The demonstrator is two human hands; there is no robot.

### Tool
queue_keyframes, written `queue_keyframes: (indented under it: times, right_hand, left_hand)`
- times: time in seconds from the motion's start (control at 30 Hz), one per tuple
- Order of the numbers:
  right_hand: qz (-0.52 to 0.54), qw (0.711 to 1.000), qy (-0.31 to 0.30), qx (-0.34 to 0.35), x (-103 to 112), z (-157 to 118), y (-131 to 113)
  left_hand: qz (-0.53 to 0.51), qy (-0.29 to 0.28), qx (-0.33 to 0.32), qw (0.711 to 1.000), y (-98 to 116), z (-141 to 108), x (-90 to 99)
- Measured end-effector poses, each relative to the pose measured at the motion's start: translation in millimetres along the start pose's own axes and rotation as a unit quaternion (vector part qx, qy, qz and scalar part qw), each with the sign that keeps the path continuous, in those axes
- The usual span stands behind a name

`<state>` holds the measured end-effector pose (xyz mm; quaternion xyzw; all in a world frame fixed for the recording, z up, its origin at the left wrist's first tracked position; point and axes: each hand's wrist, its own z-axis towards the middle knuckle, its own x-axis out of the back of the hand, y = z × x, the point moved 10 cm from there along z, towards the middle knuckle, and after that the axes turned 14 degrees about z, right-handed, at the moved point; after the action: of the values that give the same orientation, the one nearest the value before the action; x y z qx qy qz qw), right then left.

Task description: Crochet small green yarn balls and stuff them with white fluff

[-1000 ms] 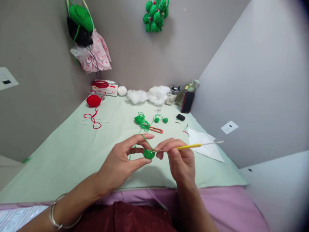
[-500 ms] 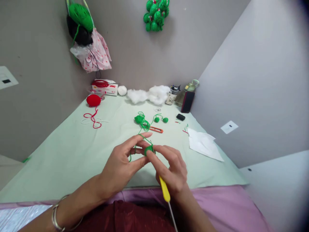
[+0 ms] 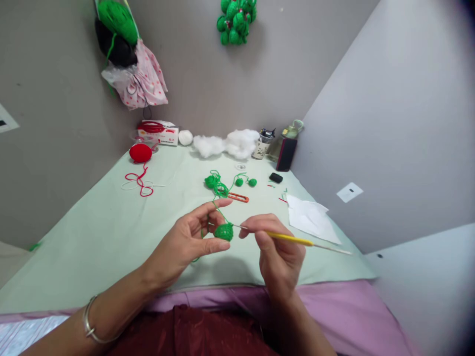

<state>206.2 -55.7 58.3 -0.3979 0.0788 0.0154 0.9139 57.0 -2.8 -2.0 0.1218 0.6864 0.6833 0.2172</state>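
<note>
Between the thumb and fingers of my left hand (image 3: 189,235) sits a small round green crochet piece (image 3: 224,232). Green yarn runs over the raised left index finger and back to a green yarn ball (image 3: 211,182) on the table. My right hand (image 3: 278,252) grips a crochet hook (image 3: 289,239) by its yellow handle, much like a pen. The hook's thin metal tip meets the top right edge of the crochet piece; whether it sits in a loop is too small to tell. Its other metal end points right.
Beyond my hands lie an orange cutter-like tool (image 3: 238,198) and two small green balls (image 3: 252,182). Red yarn (image 3: 140,153) lies left, white stuffing (image 3: 242,143) at the back. White paper (image 3: 311,220), a black object (image 3: 276,177) and a leaning phone (image 3: 287,154) are right.
My right hand has moved right, away from the crochet piece, and the hook has swung from pointing down toward me to nearly level. The crochet piece now shows more fully in my left hand.
</note>
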Motion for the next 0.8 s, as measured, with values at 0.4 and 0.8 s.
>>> queue_keyframes:
  times: [0.4,0.8]
  right_hand:
    - [-0.039,0.999,0.0,-0.01,-8,-7,16]
    - [0.125,0.988,0.052,-0.069,7,2,21]
  left_hand:
    - [0.019,0.021,0.001,1.0,-3,-3,-4.6]
    - [-0.068,-0.024,0.042,0.997,-10,-1,-1.2]
